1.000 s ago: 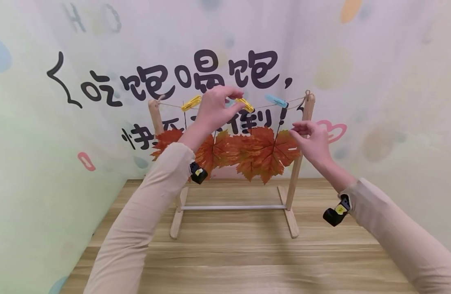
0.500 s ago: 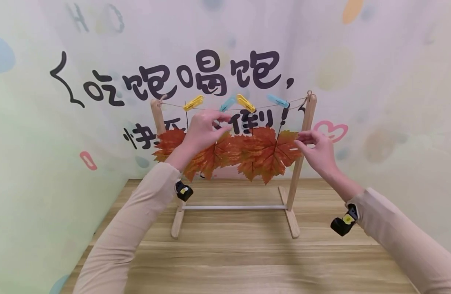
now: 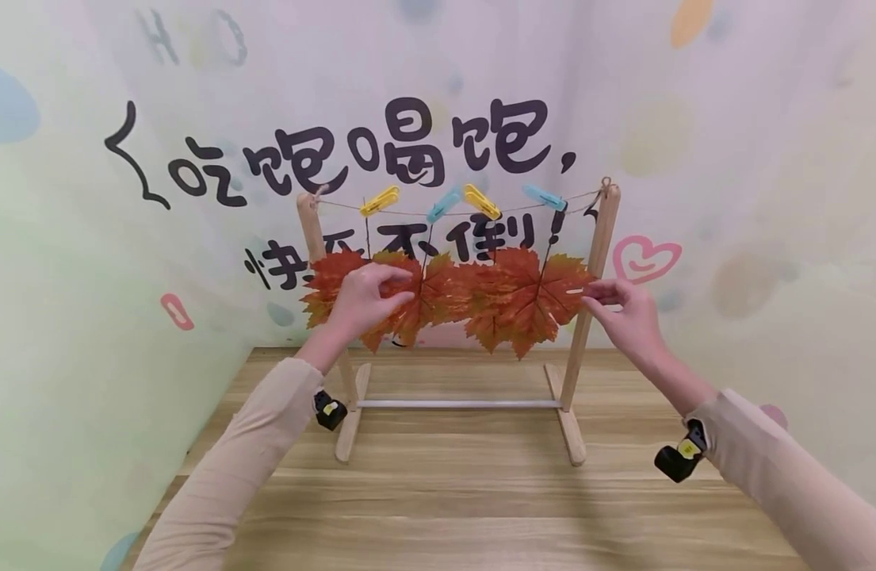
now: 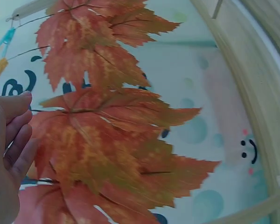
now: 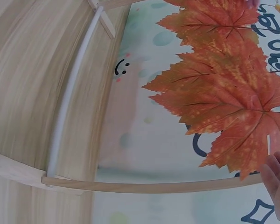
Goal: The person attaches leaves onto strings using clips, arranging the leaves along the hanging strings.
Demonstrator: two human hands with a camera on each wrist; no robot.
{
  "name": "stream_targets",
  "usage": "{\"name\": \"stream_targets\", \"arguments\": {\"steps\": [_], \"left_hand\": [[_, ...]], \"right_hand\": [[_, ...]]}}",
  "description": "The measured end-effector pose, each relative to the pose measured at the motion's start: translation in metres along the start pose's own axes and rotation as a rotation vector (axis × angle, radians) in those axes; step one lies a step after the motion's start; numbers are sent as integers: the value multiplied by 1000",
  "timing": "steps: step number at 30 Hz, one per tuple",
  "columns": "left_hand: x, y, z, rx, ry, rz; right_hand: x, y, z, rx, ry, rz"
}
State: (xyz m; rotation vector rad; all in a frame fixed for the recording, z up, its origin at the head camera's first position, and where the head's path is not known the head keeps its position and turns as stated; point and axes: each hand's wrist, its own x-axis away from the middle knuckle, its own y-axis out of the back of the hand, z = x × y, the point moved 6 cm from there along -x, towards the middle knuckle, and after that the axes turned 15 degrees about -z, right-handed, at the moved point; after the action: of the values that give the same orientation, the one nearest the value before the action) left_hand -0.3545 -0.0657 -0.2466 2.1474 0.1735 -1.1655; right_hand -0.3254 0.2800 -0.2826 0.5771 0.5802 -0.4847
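Several red-orange artificial maple leaves hang by dark stems in a row from a thin twine. Two yellow clothespins and two blue clothespins sit along it. My left hand is in front of the left leaves, covering part of them, fingers loosely bent and holding nothing. In the left wrist view, the left hand lies beside the leaf stems. My right hand is at the outer edge of the rightmost leaf, fingertips beside or touching it; I cannot tell which. No leaf is gripped.
A wooden stand carries the twine between its left post and right post. A white rod joins its feet low down. It stands on a wood-grain table, before a printed backdrop with black lettering.
My left hand has come down and left from the clothespins to the left leaves, uncovering the middle blue clothespin. The right hand has lowered slightly along the rightmost leaf's edge.
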Motion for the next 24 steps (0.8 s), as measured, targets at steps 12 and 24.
{"name": "stream_targets", "arguments": {"steps": [12, 24], "left_hand": [[49, -7, 32, -43, 44, 18], [99, -13, 54, -16, 113, 37]], "right_hand": [[28, 0, -38, 11, -33, 19], [59, -4, -77, 33, -70, 19]]}}
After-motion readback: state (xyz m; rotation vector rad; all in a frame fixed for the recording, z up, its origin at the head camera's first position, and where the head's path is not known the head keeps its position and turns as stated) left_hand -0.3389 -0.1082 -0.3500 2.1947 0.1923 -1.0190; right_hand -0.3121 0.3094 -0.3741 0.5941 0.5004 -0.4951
